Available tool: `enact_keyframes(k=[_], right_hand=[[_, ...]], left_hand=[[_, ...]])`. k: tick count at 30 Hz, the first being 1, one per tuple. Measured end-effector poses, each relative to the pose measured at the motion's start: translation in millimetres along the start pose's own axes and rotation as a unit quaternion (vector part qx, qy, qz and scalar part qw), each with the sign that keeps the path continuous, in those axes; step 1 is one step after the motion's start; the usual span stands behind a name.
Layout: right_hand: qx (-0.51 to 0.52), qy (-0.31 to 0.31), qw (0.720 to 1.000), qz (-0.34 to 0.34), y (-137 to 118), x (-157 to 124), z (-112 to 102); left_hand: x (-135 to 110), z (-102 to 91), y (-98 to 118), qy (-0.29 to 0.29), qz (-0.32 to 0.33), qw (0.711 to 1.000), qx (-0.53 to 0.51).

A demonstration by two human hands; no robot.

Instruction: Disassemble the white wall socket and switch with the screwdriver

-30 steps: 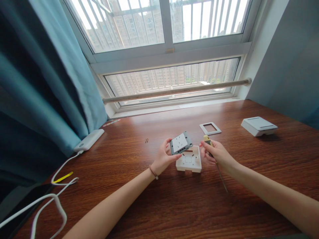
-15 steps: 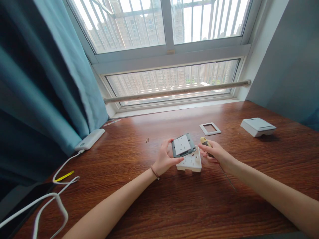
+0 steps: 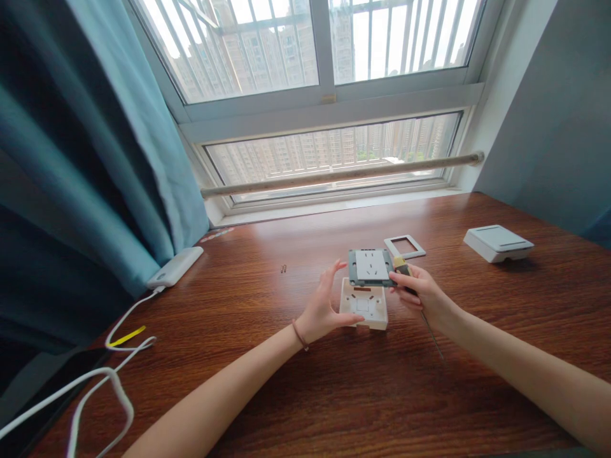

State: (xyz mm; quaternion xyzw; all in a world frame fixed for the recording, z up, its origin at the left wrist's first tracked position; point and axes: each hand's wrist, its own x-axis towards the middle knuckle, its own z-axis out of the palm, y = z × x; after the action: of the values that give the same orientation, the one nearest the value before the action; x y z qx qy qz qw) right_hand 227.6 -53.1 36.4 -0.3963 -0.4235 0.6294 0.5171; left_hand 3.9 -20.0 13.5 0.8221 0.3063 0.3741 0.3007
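Note:
A grey socket module (image 3: 370,267) with a white face hangs just above the far edge of an open white mounting box (image 3: 363,304) on the wooden table (image 3: 334,394). My right hand (image 3: 417,294) pinches the module's right edge. The same hand grips a screwdriver (image 3: 400,266) with a yellow handle, whose thin shaft runs back under my wrist. My left hand (image 3: 323,306) is open with its fingers spread, off the module. Its thumb rests against the box's left front corner.
A white cover frame (image 3: 405,246) lies just behind the module, and a closed white box (image 3: 498,242) sits at the far right. Two small screws (image 3: 283,268) lie to the left. A white power bank (image 3: 175,267) with cable (image 3: 95,381) lies by the blue curtain (image 3: 95,159).
The socket module has passed from my left hand to my right and moved right, past the box's far edge. My left hand let go and opened beside the box.

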Motion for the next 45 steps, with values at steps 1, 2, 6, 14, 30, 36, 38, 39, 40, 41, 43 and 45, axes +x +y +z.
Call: enact_keyframes(k=[1,2,6,14,30,36,38,39,40,41,43,45], right_hand=[[0.011,0.009,1.000,-0.005,-2.0,4.8,-6.3],[0.014,0.017,1.000,-0.006,-3.6,10.1,-13.0],[-0.001,0.044,0.999,0.004,-3.3,27.0,-34.0],[-0.028,0.071,0.997,0.012,5.3,27.2,-33.5],[-0.097,-0.025,0.988,0.113,23.2,26.9,-30.4],[-0.136,-0.031,0.981,0.132,27.3,29.0,-33.8],[-0.150,-0.030,0.979,0.137,27.5,29.6,-35.2],[-0.157,-0.030,0.977,0.138,27.2,29.6,-35.5],[-0.163,-0.030,0.976,0.139,26.7,29.4,-35.4],[-0.169,-0.031,0.975,0.141,26.1,29.2,-35.0],[-0.181,-0.033,0.972,0.143,25.1,28.8,-34.0],[-0.194,-0.031,0.970,0.144,24.2,29.1,-33.6]], left_hand=[[-0.1,0.6,-0.3,-0.024,0.003,1.000,0.002],[-0.4,1.1,-0.8,-0.048,0.002,0.999,0.008],[-0.5,2.6,-1.8,-0.104,-0.015,0.993,0.049],[4.7,-0.6,0.9,-0.099,-0.002,0.994,0.044],[7.4,-12.7,-33.7,0.224,-0.082,0.959,-0.156],[10.2,-10.1,-26.8,0.243,-0.112,0.950,-0.164],[11.2,-10.1,-18.6,0.249,-0.102,0.950,-0.161],[11.5,-10.1,-14.8,0.250,-0.093,0.951,-0.159],[11.6,-10.0,-11.4,0.249,-0.084,0.952,-0.157],[11.6,-9.8,-8.8,0.246,-0.076,0.953,-0.156],[11.1,-9.5,-6.2,0.241,-0.064,0.955,-0.159],[10.3,-9.1,-6.7,0.242,-0.050,0.956,-0.161]])
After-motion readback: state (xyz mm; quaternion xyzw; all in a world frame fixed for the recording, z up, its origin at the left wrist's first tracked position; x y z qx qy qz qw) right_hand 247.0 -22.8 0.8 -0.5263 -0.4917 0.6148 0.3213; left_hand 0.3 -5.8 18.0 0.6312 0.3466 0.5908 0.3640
